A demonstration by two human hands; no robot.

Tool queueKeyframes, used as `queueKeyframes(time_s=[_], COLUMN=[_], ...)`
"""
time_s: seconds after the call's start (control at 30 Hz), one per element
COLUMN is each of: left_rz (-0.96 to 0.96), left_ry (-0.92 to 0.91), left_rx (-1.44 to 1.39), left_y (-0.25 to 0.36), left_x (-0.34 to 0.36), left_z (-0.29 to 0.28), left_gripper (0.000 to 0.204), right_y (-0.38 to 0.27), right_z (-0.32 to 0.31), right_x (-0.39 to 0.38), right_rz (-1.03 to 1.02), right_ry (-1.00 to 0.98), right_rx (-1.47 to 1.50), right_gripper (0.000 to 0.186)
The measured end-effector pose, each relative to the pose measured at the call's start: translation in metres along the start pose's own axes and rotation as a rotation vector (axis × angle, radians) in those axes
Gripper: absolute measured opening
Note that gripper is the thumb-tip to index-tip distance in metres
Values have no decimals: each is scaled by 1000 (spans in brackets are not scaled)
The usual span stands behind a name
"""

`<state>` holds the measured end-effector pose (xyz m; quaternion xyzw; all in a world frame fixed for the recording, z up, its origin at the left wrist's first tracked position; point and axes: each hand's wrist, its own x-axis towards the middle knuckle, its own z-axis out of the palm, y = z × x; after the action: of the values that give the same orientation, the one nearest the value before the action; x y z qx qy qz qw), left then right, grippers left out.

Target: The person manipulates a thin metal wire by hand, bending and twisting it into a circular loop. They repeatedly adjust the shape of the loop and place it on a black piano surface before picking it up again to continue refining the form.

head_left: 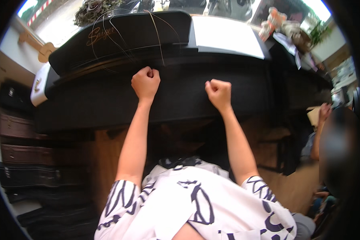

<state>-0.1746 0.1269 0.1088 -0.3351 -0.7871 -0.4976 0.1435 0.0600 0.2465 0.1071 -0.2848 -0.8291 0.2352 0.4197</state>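
Note:
My left hand [146,83] is closed, thumb pressed against curled fingers, above the black surface of a table [176,104]. To the right and a little lower, my right hand [220,93] is closed in the same way, with a gap between the two. Whatever either hand grips, if anything, is too thin or hidden to make out. Beyond my left hand, several thin pale strings [159,40] curve over a long black board with gold lettering [124,38]. One string's lower end comes down near my left hand.
White sheets [226,38] lie at the back right, near a plush toy [273,22]. A dried bouquet [96,11] stands at the back left. Dark cases [26,154] are stacked at the left. Another person [334,140] sits at the right, one hand raised.

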Motion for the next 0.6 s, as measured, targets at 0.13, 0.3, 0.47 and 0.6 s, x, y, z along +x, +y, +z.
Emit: queueKeyframes(time_s=[0.13, 0.3, 0.47, 0.6], left_rz=[42, 82, 111, 183], left_ry=[-51, -116, -162, -146], left_rx=[7, 106, 197, 215], left_y=[-11, -12, -11, -14], left_x=[-1, -1, -2, -10], left_z=[4, 9, 12, 9], left_gripper=[28, 26, 22, 22], right_y=[14, 51, 51, 52], right_z=[-1, -7, -6, -2], right_x=[-4, -6, -5, -2], right_rz=[95, 186, 203, 159], right_ry=[50, 83, 46, 14], right_rx=[232, 638, 729, 692], right_gripper=[34, 35, 35, 34])
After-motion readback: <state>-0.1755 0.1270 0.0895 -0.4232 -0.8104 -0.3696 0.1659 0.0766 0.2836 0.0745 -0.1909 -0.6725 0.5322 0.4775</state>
